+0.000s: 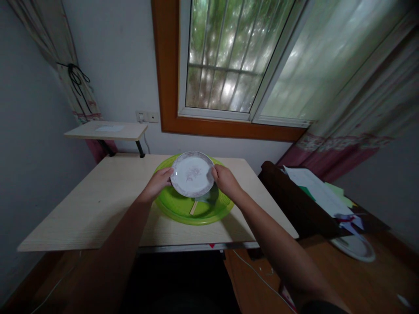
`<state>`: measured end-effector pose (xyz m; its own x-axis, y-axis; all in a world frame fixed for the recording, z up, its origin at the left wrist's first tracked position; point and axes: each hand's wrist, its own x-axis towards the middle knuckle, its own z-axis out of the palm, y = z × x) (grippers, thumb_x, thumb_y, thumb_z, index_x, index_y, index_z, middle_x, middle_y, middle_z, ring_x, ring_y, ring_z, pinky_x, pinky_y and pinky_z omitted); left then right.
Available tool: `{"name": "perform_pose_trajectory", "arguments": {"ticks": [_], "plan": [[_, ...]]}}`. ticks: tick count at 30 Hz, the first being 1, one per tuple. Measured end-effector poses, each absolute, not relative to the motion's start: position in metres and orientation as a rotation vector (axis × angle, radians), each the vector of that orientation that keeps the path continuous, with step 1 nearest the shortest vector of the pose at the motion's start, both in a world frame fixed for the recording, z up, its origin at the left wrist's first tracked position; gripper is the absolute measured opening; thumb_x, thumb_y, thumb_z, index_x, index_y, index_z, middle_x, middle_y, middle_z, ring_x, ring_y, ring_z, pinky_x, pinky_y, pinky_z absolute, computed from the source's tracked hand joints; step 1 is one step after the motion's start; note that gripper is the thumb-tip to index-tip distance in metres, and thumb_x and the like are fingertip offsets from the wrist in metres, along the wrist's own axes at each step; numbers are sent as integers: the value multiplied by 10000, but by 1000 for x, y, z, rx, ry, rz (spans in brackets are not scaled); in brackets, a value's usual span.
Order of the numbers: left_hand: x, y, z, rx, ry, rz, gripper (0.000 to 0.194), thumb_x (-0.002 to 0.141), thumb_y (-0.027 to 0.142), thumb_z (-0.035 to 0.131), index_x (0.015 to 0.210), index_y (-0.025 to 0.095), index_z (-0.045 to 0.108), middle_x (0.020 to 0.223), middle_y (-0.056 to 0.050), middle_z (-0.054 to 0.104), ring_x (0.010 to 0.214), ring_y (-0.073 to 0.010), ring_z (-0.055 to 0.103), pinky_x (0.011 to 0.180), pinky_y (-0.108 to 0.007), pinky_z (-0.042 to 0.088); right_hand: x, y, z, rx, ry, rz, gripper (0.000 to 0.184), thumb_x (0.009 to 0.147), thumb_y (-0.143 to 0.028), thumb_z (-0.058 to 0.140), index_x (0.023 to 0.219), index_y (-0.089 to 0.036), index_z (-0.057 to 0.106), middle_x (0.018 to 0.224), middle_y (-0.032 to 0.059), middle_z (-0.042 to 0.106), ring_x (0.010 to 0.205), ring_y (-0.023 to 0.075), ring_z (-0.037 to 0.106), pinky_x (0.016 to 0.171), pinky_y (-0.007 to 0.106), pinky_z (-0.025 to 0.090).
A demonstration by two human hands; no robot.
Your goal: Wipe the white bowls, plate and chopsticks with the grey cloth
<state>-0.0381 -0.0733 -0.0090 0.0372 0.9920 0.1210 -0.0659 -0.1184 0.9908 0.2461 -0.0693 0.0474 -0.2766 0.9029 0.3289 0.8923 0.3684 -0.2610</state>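
A white plate (193,174) with a grey floral pattern is held up by both hands, tilted so its top faces me. My left hand (160,181) grips its left rim, and my right hand (224,176) pinches the right rim. Beneath it stands a wide green basin (176,213) on the table. In the basin lies a thing with a pale wooden-looking handle (194,207); its greyish flat part is partly hidden behind the plate, so I cannot tell its kind.
The light wooden table (114,192) carries a small raised shelf (108,131) at the back left. A wall socket (147,117) and a window (229,65) are behind. To the right, papers (310,187) lie on a dark brown piece of furniture (291,196).
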Motion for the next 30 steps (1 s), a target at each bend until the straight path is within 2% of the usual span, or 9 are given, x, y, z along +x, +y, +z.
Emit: {"name": "perform_pose_trajectory", "arguments": {"ticks": [6, 12, 16, 21, 27, 30], "plan": [[-40, -75, -6, 1142, 1117, 1190, 511, 764, 596, 750, 1028, 160, 750, 1031, -148, 792, 968, -324, 742, 901, -494, 602, 247, -67, 52, -1563, -2196, 122, 322, 1070, -256, 400, 834, -188, 608, 888, 94, 723, 817, 199, 622, 739, 273, 376], [-43, -70, -16, 1263, 1057, 1189, 461, 844, 593, 687, 1020, 176, 774, 993, -160, 788, 992, -355, 737, 909, -540, 590, 252, -60, 42, -1552, -2165, 250, 327, 1070, -268, 402, 840, -187, 620, 894, 98, 721, 807, 200, 613, 744, 273, 389], [-44, -73, -13, 1316, 1021, 1167, 452, 820, 512, 734, 1119, 175, 773, 1068, -158, 786, 1026, -350, 734, 905, -527, 599, 256, -55, 37, -1541, -2184, 312, 311, 1070, -275, 418, 835, -192, 605, 882, 87, 713, 803, 193, 617, 745, 266, 402], [-41, -80, -4, 1302, 1041, 1223, 567, 728, 388, 803, 1242, 162, 729, 1186, -156, 765, 1108, -341, 724, 945, -498, 594, 264, -54, 37, -1455, -2269, 465, 255, 1062, -270, 431, 881, -182, 587, 842, 62, 689, 704, 163, 605, 708, 257, 421], [-39, -83, -2, 1351, 1005, 1314, 543, 746, 315, 771, 1257, 139, 712, 1241, -171, 745, 1262, -348, 654, 1119, -540, 484, 267, -58, 34, -1299, -2364, 344, 155, 1011, -256, 489, 1003, -155, 606, 1008, 114, 693, 909, 222, 610, 833, 305, 446], [-40, -83, -2, 1345, 985, 1344, 533, 753, 293, 761, 1263, 147, 702, 1259, -160, 740, 1308, -349, 623, 1141, -536, 466, 266, -60, 32, -1261, -2358, 316, 155, 1001, -256, 478, 1021, -161, 598, 1025, 117, 683, 913, 227, 594, 854, 319, 447]]}}
